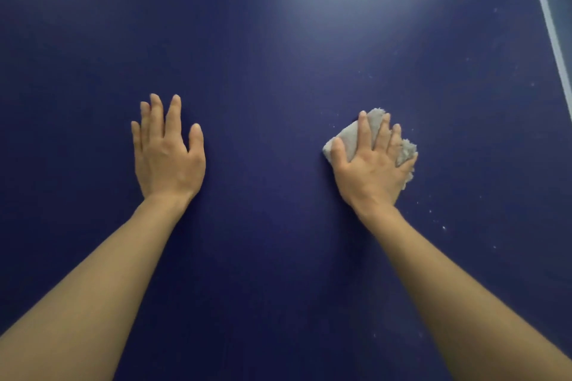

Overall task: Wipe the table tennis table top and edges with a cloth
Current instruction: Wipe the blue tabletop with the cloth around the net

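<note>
Cloth [349, 136] pressed flat under right hand [371, 170], largely hidden, right of centre | left hand [167, 158] spread on table [278, 40] | elbows cut off.

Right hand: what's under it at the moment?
A crumpled grey cloth lies under the right hand, pressed flat onto the blue table top. Cloth shows past the fingertips and both sides; its middle and the table beneath are covered.

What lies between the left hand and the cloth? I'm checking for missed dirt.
Only bare blue tabletop shows in the head view between the left hand and the cloth.
</note>
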